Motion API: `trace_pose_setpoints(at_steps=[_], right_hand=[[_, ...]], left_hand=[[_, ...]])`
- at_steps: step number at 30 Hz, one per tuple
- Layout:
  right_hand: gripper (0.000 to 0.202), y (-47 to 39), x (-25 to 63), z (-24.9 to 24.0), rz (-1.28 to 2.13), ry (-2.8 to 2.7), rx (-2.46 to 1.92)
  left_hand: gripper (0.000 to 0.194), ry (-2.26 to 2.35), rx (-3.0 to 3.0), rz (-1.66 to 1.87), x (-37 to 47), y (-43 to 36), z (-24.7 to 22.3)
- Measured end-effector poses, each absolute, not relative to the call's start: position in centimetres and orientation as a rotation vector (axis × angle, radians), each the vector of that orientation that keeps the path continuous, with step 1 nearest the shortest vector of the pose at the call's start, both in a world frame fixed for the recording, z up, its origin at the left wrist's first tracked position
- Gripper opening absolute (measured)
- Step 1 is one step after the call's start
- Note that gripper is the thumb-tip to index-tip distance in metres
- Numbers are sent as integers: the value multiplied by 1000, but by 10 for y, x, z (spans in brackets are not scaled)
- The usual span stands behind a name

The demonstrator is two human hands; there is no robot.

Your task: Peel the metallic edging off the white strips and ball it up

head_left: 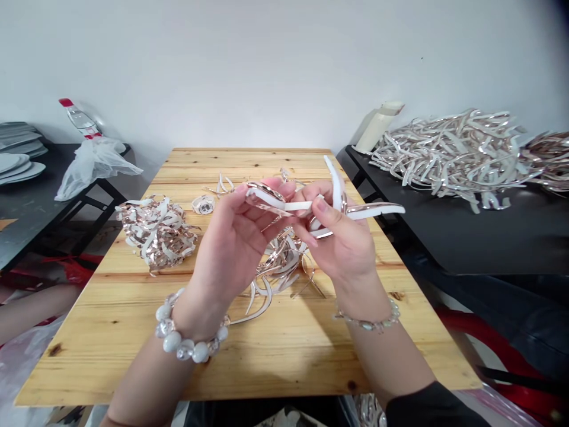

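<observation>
In the head view, the strips (297, 206) are up between the person's 2 hands, above the middle of the table (111, 332). The left hand (235, 237) pinches a curved end between thumb and fingers; the right hand (347, 237) is closed on the near part, its thumb pressed on a white length, with 2 ends poking out past the fingers.

The strips look light, thin and springy: likely to flex rather than snap, though a hard bend could crease them. The shiny rose-gold side is probably slippery, the matt white side easier to grip. A pinch on the flat, near an end or where the pieces meet, should serve best; the narrow tips may whip about.

On the wooden table, loose strips (284, 255) lie tangled below the hands, with a crumpled wad (155, 234) at the left and a small roll (203, 204) near it. A black side table (444, 237) at the right bears a big heap (457, 151) of similar strips. At the left stand a bottle (82, 118), a bag (95, 160) and stacked plates (20, 169); below them shows another person's arm (40, 308). A plain pale wall (249, 71) closes the room behind.
</observation>
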State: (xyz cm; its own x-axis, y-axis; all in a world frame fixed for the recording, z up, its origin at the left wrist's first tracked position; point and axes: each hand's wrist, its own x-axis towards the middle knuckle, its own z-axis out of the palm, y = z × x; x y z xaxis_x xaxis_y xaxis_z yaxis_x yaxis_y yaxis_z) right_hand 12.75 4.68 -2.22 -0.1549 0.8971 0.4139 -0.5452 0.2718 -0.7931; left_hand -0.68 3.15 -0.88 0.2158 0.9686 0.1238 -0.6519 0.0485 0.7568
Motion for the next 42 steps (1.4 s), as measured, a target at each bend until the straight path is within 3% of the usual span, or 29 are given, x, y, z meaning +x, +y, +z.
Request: trace_pose_setpoints(at_steps=[13, 17, 22, 31, 42], right_hand=[[21, 51, 137, -21, 1647, -962, -44], [16, 48, 134, -17, 1572, -1052, -185], [14, 47, 134, -16, 1482, -1081, -250], [22, 49, 135, -15, 1462, -986, -371], [13, 60, 154, -17, 1388, -944, -392]], left_hand=[[29, 474, 689, 1265, -8, 28, -2], [32, 523, 907, 1374, -5, 25, -8], [11, 558, 1176, 1404, 2, 24, -19], [15, 685, 1301, 1490, 6, 25, -21], [11, 690, 1357, 1619, -8, 25, -10]])
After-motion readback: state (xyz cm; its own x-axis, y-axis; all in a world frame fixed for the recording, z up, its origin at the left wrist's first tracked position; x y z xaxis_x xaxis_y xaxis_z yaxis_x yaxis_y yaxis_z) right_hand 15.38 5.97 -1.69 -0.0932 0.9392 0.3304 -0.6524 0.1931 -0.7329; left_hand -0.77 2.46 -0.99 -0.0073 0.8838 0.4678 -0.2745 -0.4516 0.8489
